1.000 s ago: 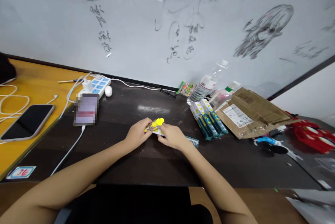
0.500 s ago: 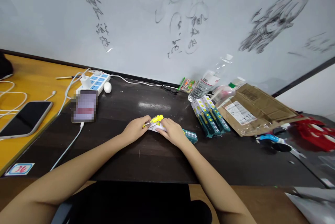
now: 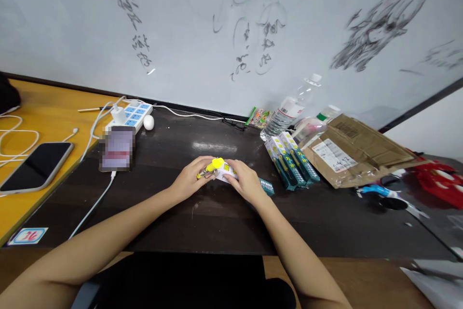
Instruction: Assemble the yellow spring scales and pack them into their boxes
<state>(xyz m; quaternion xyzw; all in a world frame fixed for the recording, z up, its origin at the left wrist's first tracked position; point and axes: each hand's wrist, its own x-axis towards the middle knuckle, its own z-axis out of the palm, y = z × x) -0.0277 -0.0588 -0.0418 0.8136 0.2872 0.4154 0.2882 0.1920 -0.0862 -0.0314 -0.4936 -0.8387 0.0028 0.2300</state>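
Observation:
Above the middle of the dark desk, my left hand (image 3: 191, 177) is closed on a small yellow tool (image 3: 210, 167) with a clear or metallic-looking middle. What kind of tool it is I cannot make out. My right hand (image 3: 246, 179) is wrapped round a slim white and green box (image 3: 266, 186). Its white end points toward my left hand, and its green end sticks out past my right hand. The tool's bright yellow end meets the white end of the box; whether any of it is inside I cannot tell. My fingers hide parts of both.
Similar slim boxes (image 3: 292, 162) lie to the right, beside a water bottle (image 3: 284, 116) and a cardboard package (image 3: 350, 150). Scissors (image 3: 388, 195) lie beyond. At left are a charging phone (image 3: 117, 149), a power strip (image 3: 135, 115) and a white ball-like object (image 3: 148, 122). Behind stands a whiteboard (image 3: 181, 34).
The yellow tool has turned and its bright end has shifted slightly left. More of the box's white end shows, and my right hand has moved slightly to the right.

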